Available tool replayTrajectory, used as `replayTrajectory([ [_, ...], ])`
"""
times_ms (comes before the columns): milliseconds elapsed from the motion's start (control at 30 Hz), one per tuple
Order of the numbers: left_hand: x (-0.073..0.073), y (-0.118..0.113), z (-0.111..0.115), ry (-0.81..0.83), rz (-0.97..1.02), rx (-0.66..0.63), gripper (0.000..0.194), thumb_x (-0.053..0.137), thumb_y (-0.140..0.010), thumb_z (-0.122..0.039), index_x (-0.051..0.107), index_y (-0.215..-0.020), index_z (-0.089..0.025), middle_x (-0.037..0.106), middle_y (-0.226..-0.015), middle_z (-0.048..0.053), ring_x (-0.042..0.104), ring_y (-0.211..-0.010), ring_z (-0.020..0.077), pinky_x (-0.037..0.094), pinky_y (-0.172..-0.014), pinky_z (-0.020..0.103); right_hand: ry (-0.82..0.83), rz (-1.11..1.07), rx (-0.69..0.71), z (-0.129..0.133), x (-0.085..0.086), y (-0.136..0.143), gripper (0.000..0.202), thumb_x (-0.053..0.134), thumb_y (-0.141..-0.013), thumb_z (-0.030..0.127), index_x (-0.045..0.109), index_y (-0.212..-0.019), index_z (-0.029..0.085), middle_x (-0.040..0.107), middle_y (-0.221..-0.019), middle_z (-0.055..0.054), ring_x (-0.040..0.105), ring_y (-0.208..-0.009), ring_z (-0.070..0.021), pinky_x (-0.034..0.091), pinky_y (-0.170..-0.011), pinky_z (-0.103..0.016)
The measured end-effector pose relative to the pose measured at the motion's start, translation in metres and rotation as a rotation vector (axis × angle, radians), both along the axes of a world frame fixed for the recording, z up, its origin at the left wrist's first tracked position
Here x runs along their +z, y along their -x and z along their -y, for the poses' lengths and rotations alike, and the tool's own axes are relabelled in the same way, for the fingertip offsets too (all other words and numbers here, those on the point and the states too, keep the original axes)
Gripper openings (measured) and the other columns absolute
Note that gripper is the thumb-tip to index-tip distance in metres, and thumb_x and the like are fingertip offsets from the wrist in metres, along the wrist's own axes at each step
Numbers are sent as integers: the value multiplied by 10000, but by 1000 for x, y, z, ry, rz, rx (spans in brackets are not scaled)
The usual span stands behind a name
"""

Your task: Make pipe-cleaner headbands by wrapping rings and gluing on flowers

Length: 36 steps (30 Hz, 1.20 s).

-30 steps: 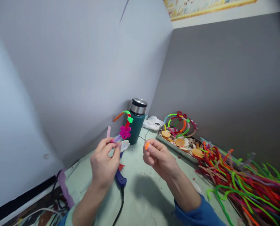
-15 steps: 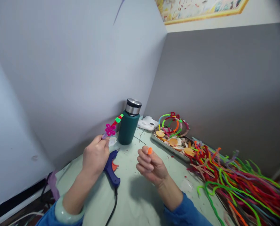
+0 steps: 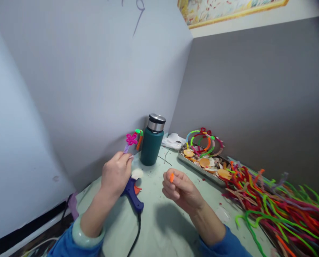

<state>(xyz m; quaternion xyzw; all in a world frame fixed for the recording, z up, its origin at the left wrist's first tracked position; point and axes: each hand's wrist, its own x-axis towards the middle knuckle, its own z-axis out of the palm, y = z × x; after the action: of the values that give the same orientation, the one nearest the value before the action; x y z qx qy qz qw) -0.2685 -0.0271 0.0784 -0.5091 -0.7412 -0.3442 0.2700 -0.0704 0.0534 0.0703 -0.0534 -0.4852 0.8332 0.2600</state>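
My left hand (image 3: 116, 175) is closed around a pipe-cleaner craft piece (image 3: 126, 148), its lilac end in the fingers. On it sit a magenta looped flower (image 3: 131, 139) and a green and orange bent tip. Just below that hand a cream shell-like disc (image 3: 137, 174) covers the nozzle of the blue glue gun (image 3: 134, 196); whether it hangs from the piece I cannot tell. My right hand (image 3: 182, 189) pinches a small orange piece (image 3: 171, 177) between thumb and forefinger, apart from the left hand.
A green bottle (image 3: 151, 146) stands behind the hands. To its right, a metal tray (image 3: 199, 172) holds shells and several colourful pipe-cleaner hoops (image 3: 202, 139). Many loose pipe cleaners (image 3: 277, 207) spread at the right. The glue gun's black cord (image 3: 136, 232) runs to the front edge.
My left hand has turned the craft piece, so its flower and tip sit differently. The cream disc now overlaps the glue gun's nozzle. My right hand keeps the orange piece. The view has shifted slightly.
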Motion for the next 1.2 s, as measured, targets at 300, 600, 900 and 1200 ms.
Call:
replayTrajectory([
  [300,11,-44,15,-24,-92,-230,312,391,-880,-148,651,-1050,-179,610,-736,33,574,-618,114,424,-577,205,-232,86,-403,12,31,-4,213,644,-801,339,567,-730,154,482,-581,50,351,-436,-36,244,-448,-195],
  [600,20,-92,19,-45,209,-579,102,454,-876,-207,543,-921,-192,644,-668,5,618,-560,118,452,-518,207,-516,166,-678,43,51,-24,184,611,-817,347,587,-752,177,505,-609,30,431,-507,-82,371,-473,-204],
  [900,23,-125,2,108,686,-752,187,542,-826,-228,481,-1000,-196,653,-606,-41,617,-481,118,470,-508,213,-532,255,-830,38,41,-60,181,591,-828,349,584,-768,179,537,-642,20,460,-538,-92,389,-509,-213],
  [1200,14,-139,-9,186,730,-870,119,499,-849,-223,613,-872,-196,666,-694,-15,613,-504,94,469,-503,185,-455,254,-830,28,32,-70,198,624,-795,354,574,-740,170,572,-720,-13,507,-640,-124,429,-595,-242],
])
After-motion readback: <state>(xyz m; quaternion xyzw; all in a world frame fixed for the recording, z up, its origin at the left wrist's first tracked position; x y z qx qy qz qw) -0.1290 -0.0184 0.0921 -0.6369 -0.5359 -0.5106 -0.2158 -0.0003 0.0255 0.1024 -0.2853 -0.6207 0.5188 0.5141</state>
